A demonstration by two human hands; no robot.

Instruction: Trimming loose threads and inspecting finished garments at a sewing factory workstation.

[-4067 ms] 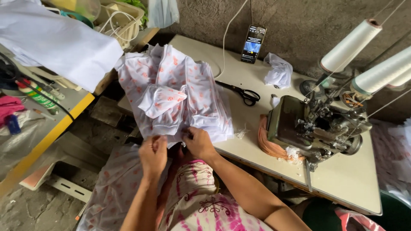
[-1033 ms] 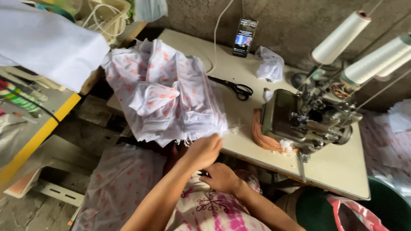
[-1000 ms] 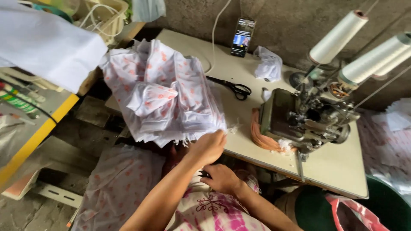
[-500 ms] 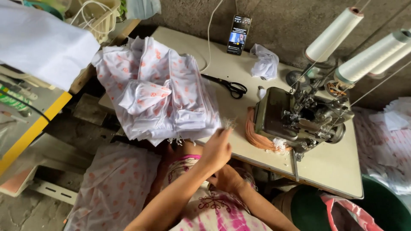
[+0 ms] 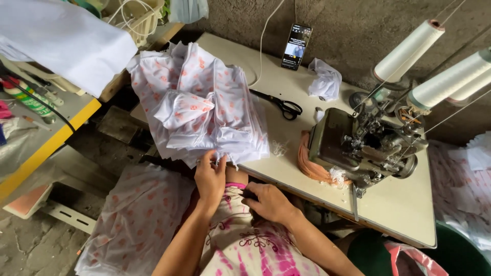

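Observation:
A stack of white fabric pieces with pink prints (image 5: 199, 107) lies on the left end of the sewing table (image 5: 399, 204), hanging over its front edge. My left hand (image 5: 210, 179) pinches the lowest hanging edge of that stack. My right hand (image 5: 268, 202) rests low, just under the table's front edge, against the pink-patterned cloth on my lap (image 5: 250, 245); its fingers are curled and I cannot see anything in them.
An overlock sewing machine (image 5: 363, 145) stands at the right with large white thread cones (image 5: 409, 51) behind. Black scissors (image 5: 281, 105), a crumpled white scrap (image 5: 325, 84) and a phone (image 5: 296, 46) leaning on the wall lie behind the stack. More printed fabric (image 5: 133, 220) hangs at lower left.
My left hand has come back left from the stack's right corner to its lower front edge. My right hand stays low by my lap. The view shifted slightly.

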